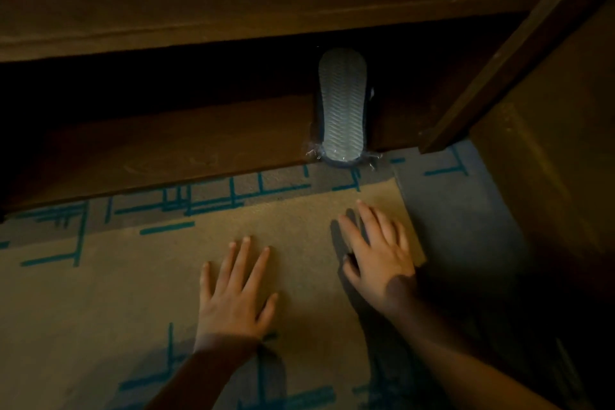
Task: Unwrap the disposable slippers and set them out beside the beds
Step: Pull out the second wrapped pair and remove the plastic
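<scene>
Dim light. A pair of slippers (342, 106), sole up and still sealed in clear wrap, lies on a low wooden shelf (166, 143) under a wooden overhang, at about 12 o'clock from the hands. Its near end pokes just over the shelf's front edge, where the crinkled ends of the wrap (312, 150) stick out on both sides; its far end reaches back into the dark recess. A wooden panel (519, 53) slants down at 2 o'clock, its lower end near the slippers' right side but apart from them. Below the shelf runs a carpet (133, 293), tan with teal line marks and a grey-blue border. The left hand (233, 296) lies flat on the carpet at 6 o'clock, palm down, fingers spread, its grip apart and holding nothing. The right hand (376, 253) is at 5 o'clock, just beside the left and nearer the shelf, palm down with fingers stretched towards the slippers, grip apart, also holding nothing; whether it touches the carpet I cannot tell, though it casts a shadow on its left. Both hands are well short of the slippers.
</scene>
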Demonstrator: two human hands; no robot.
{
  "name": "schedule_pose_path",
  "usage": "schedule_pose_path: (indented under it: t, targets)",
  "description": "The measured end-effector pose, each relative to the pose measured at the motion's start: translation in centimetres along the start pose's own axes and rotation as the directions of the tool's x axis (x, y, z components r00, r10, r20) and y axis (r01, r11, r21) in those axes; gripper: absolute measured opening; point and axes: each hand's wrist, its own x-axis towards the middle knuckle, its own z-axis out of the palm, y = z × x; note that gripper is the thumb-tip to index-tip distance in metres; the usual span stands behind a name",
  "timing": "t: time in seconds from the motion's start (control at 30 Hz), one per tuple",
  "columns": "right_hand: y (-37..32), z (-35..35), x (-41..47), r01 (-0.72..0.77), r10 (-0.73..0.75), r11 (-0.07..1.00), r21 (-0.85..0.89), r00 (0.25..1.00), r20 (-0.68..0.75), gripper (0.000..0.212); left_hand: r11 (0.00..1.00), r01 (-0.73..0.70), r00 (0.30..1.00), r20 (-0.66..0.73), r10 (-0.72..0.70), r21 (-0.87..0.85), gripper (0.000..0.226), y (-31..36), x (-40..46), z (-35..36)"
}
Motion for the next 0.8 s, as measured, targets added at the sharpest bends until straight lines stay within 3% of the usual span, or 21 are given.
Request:
schedule_pose_path:
  t: [0.13, 0.37, 0.57, 0.8]
  targets:
    - [1.2, -0.5, 2.0, 0.017, -0.024, 0.998, -0.067, 0.995, -0.102, 0.087, 1.0, 0.016, 1.0, -0.005, -0.016, -0.016, 0.075, -0.3, 0.2, 0.8]
    - [2.3, -1.8, 8.3, 0.096, -0.11, 0.99, -0.107, 0.984, -0.137, 0.082, 0.999, 0.012, 0.999, -0.044, -0.014, -0.038, 0.072, -0.7, 0.2, 1.3]
    - [2.2, -1.6, 12.4, 0.098, -0.108, 0.993, -0.07, 0.983, -0.151, 0.061, 1.0, 0.003, 0.999, -0.051, -0.002, 0.013, 0.075, -0.9, 0.3, 1.8]
    - [2.6, -1.8, 11.3, 0.12, -0.134, 0.988, -0.092, 0.977, -0.167, 0.055, 1.0, -0.01, 0.998, -0.064, 0.011, 0.022, 0.082, -0.8, 0.3, 1.9]
